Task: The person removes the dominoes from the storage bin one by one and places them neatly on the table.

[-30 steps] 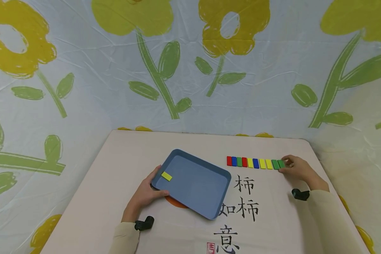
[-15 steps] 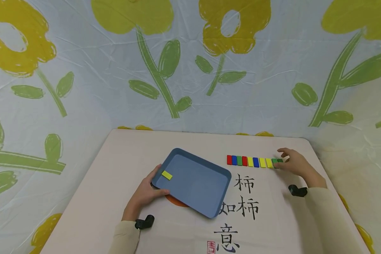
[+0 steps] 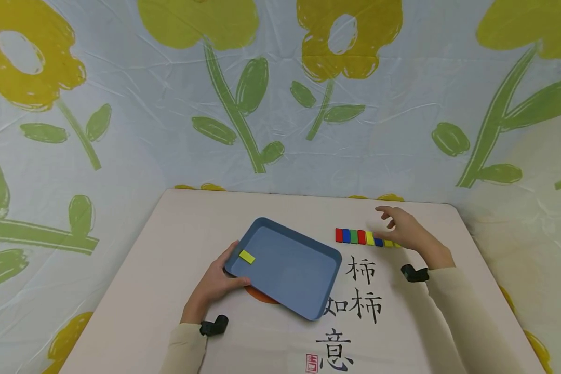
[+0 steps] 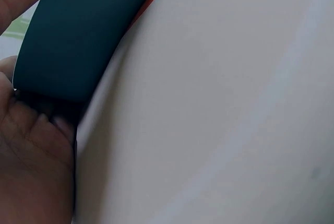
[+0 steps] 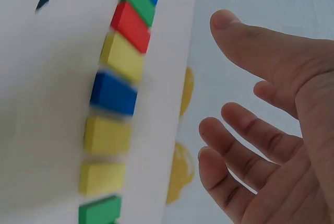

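Note:
My left hand (image 3: 216,281) grips the left corner of a blue-grey tray (image 3: 287,270), thumb at its near rim. In the left wrist view the curled fingers (image 4: 36,130) are partly hidden by the tray wall (image 4: 68,41). One yellow block (image 3: 247,257) lies inside the tray near that corner. To the tray's right runs a row of small flat coloured blocks, starting with a red block (image 3: 338,235). Over the row's right part hovers my right hand (image 3: 404,230), which hides some blocks. The right wrist view shows its fingers spread, apart from the blue block (image 5: 113,93) and its neighbours.
Black brush-written characters (image 3: 366,306) and a red seal print (image 3: 311,363) mark the pale table (image 3: 168,301). An orange print (image 3: 261,296) shows partly under the tray. A flower-patterned cloth (image 3: 168,104) hangs around the table's back and sides.
My right hand has moved left along the row, from the green blocks at the right end to above the blue and yellow blocks. The left hand and tray stay put.

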A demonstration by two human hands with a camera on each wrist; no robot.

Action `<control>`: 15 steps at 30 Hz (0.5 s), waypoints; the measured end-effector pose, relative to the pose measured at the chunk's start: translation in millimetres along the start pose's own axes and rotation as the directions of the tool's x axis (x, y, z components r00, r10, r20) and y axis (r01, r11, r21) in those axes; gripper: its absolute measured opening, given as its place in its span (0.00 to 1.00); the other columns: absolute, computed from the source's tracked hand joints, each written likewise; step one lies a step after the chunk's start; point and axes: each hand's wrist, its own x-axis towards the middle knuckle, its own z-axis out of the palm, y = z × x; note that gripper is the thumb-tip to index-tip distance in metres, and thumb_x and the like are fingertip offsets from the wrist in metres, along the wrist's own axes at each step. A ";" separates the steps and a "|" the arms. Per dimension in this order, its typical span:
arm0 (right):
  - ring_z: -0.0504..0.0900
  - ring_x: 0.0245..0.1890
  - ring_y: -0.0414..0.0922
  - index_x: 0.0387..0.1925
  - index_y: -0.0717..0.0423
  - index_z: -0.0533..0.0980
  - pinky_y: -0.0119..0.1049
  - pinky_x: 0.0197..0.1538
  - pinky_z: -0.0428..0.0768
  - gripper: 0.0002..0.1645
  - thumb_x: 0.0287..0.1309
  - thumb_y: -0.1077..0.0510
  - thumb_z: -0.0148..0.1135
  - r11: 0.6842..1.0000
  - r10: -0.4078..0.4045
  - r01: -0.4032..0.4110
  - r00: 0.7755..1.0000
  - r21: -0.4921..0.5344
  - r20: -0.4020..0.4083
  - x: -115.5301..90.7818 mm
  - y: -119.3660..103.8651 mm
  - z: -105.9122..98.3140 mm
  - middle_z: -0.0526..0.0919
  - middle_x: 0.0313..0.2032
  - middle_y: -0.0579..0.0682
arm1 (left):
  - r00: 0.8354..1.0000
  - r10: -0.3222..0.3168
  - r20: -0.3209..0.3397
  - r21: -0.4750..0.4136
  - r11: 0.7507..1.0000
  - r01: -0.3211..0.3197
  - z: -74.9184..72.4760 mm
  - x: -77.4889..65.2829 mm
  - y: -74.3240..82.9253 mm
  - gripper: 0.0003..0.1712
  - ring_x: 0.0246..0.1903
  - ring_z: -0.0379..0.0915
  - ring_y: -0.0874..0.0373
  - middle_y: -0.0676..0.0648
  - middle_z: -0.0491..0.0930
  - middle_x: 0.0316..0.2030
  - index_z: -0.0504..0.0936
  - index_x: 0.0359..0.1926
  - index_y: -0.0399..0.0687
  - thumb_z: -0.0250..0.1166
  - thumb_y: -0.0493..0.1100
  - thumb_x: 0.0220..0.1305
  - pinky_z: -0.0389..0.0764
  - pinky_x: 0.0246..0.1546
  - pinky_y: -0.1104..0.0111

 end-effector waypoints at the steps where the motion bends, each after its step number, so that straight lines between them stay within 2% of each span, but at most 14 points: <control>1: 0.80 0.54 0.64 0.74 0.65 0.63 0.59 0.54 0.83 0.47 0.62 0.50 0.73 1.000 -0.014 0.014 1.000 0.001 0.002 1.5 -5.7 1.6 0.75 0.60 0.71 | 1.000 0.002 0.000 -0.001 1.000 -0.002 0.1 0.1 0.2 0.65 0.81 0.46 0.44 0.49 0.53 0.81 0.54 0.81 0.71 0.84 0.55 0.47 0.53 0.77 0.40; 8: 0.81 0.53 0.61 0.73 0.62 0.65 0.55 0.50 0.84 0.45 0.61 0.53 0.75 0.988 -0.151 0.150 0.988 0.030 0.020 13.1 -46.9 14.4 0.75 0.60 0.68 | 1.000 0.009 0.002 -0.007 1.000 -0.009 0.2 -0.1 2.4 0.65 0.81 0.46 0.44 0.48 0.53 0.81 0.55 0.81 0.68 0.84 0.54 0.47 0.53 0.77 0.40; 15: 0.81 0.53 0.59 0.74 0.58 0.66 0.53 0.53 0.83 0.46 0.59 0.52 0.76 0.967 -0.251 0.247 0.966 0.052 0.070 25.6 -94.3 37.8 0.77 0.59 0.64 | 1.000 0.009 0.003 -0.001 1.000 -0.009 0.0 -0.1 2.1 0.66 0.81 0.45 0.44 0.48 0.53 0.81 0.54 0.82 0.67 0.84 0.54 0.47 0.53 0.77 0.39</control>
